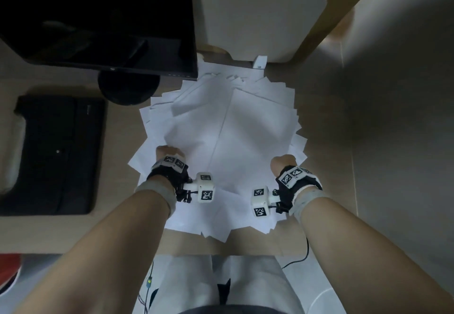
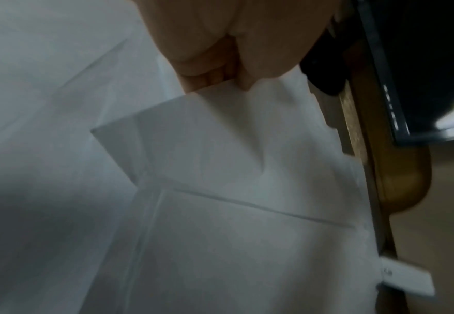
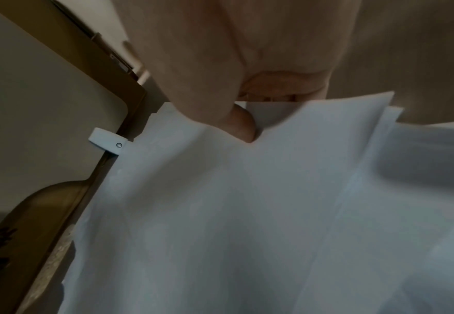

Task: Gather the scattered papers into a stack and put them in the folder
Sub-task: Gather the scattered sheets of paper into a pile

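Note:
A fanned, uneven pile of white papers [image 1: 231, 129] lies on the desk in front of me. My left hand [image 1: 167, 152] pinches the pile's left edge; in the left wrist view the thumb and curled fingers [image 2: 207, 70] clamp the papers [image 2: 220, 170]. My right hand [image 1: 282, 162] pinches the pile's right edge, and the right wrist view shows its thumb [image 3: 243, 125] on top of the papers [image 3: 247, 212] with the fingers curled below. A flat white folder [image 1: 260, 14] lies beyond the pile at the back of the desk.
A black monitor [image 1: 98, 19] on a round base [image 1: 127, 87] stands at the back left. A black keyboard [image 1: 59, 154] lies to the left of the pile. A small white clip [image 1: 260, 62] sits at the folder's near edge. A pale wall rises on the right.

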